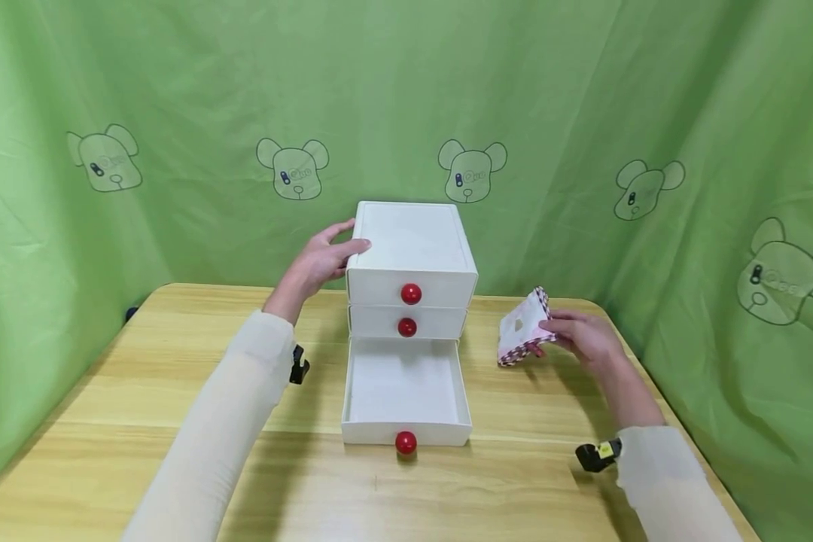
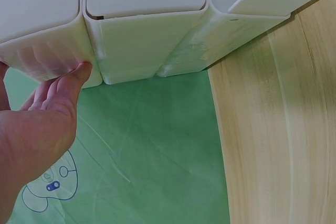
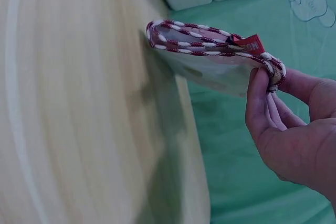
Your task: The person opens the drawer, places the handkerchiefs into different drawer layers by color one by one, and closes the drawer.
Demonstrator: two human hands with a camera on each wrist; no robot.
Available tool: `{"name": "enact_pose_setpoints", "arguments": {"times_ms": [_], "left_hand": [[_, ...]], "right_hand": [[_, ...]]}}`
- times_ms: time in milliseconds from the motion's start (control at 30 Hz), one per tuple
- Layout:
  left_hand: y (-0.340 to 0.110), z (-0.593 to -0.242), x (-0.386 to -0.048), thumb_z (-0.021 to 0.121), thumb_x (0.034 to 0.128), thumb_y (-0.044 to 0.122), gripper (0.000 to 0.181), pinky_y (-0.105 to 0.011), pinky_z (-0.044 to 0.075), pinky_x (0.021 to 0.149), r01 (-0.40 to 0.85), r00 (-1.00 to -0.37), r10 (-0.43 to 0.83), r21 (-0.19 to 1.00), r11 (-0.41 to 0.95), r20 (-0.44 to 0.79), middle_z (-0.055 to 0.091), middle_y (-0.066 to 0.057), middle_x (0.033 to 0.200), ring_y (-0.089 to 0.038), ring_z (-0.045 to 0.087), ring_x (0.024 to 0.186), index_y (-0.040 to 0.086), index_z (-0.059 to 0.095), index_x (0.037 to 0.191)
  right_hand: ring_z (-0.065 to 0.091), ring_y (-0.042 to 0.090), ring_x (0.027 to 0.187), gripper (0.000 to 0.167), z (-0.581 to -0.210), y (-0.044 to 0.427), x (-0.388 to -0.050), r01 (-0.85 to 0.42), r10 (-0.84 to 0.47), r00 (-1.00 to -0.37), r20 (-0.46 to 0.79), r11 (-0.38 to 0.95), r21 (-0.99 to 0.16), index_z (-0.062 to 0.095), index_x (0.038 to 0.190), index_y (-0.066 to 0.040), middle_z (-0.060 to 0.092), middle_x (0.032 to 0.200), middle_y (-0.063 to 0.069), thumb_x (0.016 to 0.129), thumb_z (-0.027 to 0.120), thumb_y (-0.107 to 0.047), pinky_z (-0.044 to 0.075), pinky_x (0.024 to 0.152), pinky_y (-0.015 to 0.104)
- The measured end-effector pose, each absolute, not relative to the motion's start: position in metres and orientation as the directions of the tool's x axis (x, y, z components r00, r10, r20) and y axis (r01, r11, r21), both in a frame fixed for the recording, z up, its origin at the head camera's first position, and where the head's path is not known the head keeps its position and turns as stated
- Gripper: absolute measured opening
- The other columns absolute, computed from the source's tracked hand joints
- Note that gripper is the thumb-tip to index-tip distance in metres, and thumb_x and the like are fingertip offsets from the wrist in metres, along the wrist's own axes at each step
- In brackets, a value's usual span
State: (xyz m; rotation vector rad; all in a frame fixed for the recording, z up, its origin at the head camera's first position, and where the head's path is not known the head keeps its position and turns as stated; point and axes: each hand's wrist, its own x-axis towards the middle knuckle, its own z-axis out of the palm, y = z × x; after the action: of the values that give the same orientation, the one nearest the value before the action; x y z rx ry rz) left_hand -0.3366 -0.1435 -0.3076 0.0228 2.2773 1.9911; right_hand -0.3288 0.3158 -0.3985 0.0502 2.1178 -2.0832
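Note:
A white three-drawer unit point(image 1: 413, 237) with red knobs stands at the middle of the table, its bottom drawer point(image 1: 406, 380) pulled out and bare inside. My left hand point(image 1: 321, 260) rests against the unit's upper left side, thumb on the top edge. The left wrist view shows fingers touching the side wall point(image 2: 47, 56). To the right of the unit, my right hand point(image 1: 586, 339) pinches a folded white cloth point(image 1: 525, 324) with a dark red and white braided edge, held above the table. A small red tag point(image 3: 249, 44) sticks out from its edge in the right wrist view.
The light wooden table point(image 1: 196, 361) runs back to a green curtain point(image 1: 379, 90) printed with bear heads, which also hangs at both sides. Closed upper and middle drawers point(image 1: 373, 322) sit above the extended one. Wrist cameras point(image 1: 595, 456) are on both arms.

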Motion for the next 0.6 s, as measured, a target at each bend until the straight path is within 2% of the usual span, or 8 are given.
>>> {"name": "enact_pose_setpoints", "arguments": {"times_ms": [33,100,200,467,600], "left_hand": [[-0.143,-0.308,-0.337,0.071,0.0949,0.034,0.077,-0.029,0.055,0.089,-0.066,-0.993,0.088,0.989,0.133,-0.078,0.065,-0.006,0.116,-0.015,0.062,0.093,0.033,0.03,0.16],[-0.143,-0.308,-0.337,0.071,0.095,0.033,0.077,-0.031,0.056,0.092,-0.069,-0.993,0.086,0.99,0.127,-0.08,0.065,-0.007,0.12,-0.016,0.063,0.096,0.033,0.03,0.16],[-0.143,-0.308,-0.338,0.072,0.0949,0.032,0.077,-0.032,0.055,0.093,-0.075,-0.993,0.082,0.99,0.121,-0.085,0.065,-0.008,0.12,-0.016,0.063,0.095,0.033,0.03,0.16],[-0.143,-0.309,-0.338,0.072,0.0947,0.033,0.077,-0.03,0.055,0.09,-0.071,-0.993,0.085,0.99,0.125,-0.082,0.066,-0.006,0.116,-0.015,0.062,0.093,0.033,0.031,0.159],[-0.143,-0.308,-0.337,0.072,0.0947,0.033,0.076,-0.026,0.055,0.083,-0.071,-0.993,0.079,0.988,0.134,-0.082,0.065,-0.003,0.109,-0.013,0.061,0.087,0.034,0.031,0.159]], "right_hand": [[0.072,0.007,0.082,0.02,-0.396,0.315,-0.328,0.135,-0.106,-0.985,-0.134,-0.001,-0.991,0.074,0.106,-0.008,0.076,0.088,-0.007,0.09,0.073,0.003,0.059,0.08,0.019],[0.073,0.008,0.082,0.021,-0.393,0.313,-0.327,0.118,-0.132,-0.985,-0.113,-0.03,-0.993,0.076,0.095,-0.015,0.076,0.088,-0.005,0.09,0.071,0.005,0.06,0.079,0.019],[0.073,0.009,0.082,0.023,-0.388,0.31,-0.326,0.097,-0.155,-0.984,-0.089,-0.045,-0.994,0.077,0.093,-0.016,0.077,0.089,-0.004,0.091,0.07,0.005,0.06,0.079,0.02],[0.073,0.008,0.083,0.021,-0.373,0.301,-0.317,0.077,-0.158,-0.985,-0.077,0.005,-0.997,0.074,0.11,-0.009,0.077,0.091,-0.005,0.091,0.073,0.0,0.06,0.079,0.02],[0.072,0.006,0.086,0.049,-0.365,0.295,-0.31,0.077,-0.148,-0.985,-0.088,0.078,-0.994,0.057,0.136,0.007,0.075,0.094,-0.009,0.091,0.074,-0.006,0.059,0.081,0.019]]}}
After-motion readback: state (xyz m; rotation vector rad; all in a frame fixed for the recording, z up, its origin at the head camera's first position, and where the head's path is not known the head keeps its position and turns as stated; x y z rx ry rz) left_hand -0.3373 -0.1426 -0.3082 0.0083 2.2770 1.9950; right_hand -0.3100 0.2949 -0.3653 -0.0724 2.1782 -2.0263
